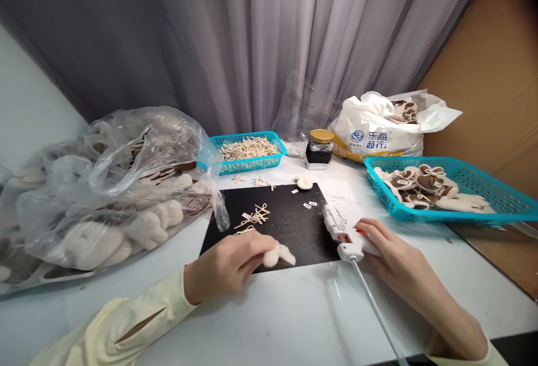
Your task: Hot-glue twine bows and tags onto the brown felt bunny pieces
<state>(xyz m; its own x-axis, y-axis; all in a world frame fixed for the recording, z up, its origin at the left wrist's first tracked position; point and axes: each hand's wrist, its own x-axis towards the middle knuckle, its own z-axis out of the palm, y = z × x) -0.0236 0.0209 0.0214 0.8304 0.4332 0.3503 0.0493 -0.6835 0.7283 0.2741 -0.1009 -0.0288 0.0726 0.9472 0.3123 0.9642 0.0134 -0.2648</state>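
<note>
My left hand (233, 259) pinches a small cream fluffy piece (281, 255), its near part rounded, over the front edge of the black mat (290, 226). Against the handle of a white glue gun (336, 223) my right hand (393, 254) is closed; a long glue stick (375, 304) sticks out of the gun's rear towards me. Several cream string bows (256, 217) lie on the mat's left half. Small white labels (310, 205) and a cream fluffy piece (305, 184) rest near its far right corner.
A clear plastic bag (147, 125) of brown and cream plush pieces fills the left. Behind stand a blue basket (252, 164) of string bows and a gold-lidded jar (321, 136). On the right are a blue basket (504, 192) of plush pieces and a white bag (357, 114).
</note>
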